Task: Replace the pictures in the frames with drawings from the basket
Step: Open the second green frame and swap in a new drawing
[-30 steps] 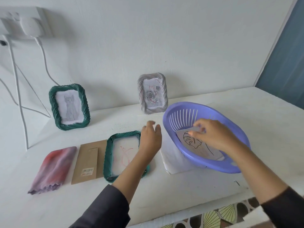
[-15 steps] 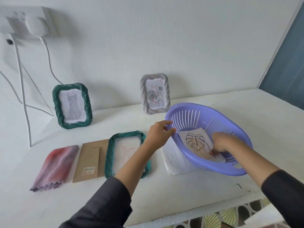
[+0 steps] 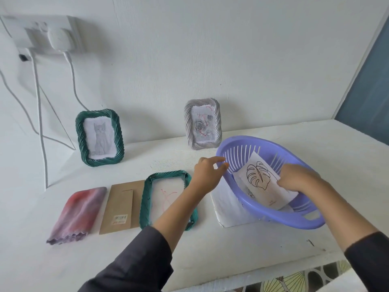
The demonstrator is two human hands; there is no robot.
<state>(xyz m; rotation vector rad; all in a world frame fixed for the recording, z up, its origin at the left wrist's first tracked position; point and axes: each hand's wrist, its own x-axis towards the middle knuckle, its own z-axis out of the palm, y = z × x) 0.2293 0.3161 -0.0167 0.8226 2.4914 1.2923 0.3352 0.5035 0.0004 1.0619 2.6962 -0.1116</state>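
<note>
Right hand [image 3: 299, 182]: grip pinches leaf drawing [image 3: 258, 175] at its 3 o'clock edge, likely to draw it from basket [image 3: 271, 217]. Left hand [image 3: 207, 175] at rim's 9 o'clock, probably steadying; cannot tell its grip.

Left forearm [image 3: 174, 209] covered lower right corner of flat green frame [image 3: 147, 199]. Leaf drawing [image 3: 259, 178] hid most of sheets beneath. Fingertips of right hand [image 3: 299, 182] were lost under drawing. Unclear whether left hand [image 3: 207, 175] gripped rim of basket [image 3: 273, 216]. Barcode label [image 3: 120, 218] was too small to read.

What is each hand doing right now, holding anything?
Left hand: fingers loosely curled at the basket rim; whether it grips cannot be told.
Right hand: holds the leaf drawing inside the basket.
</note>
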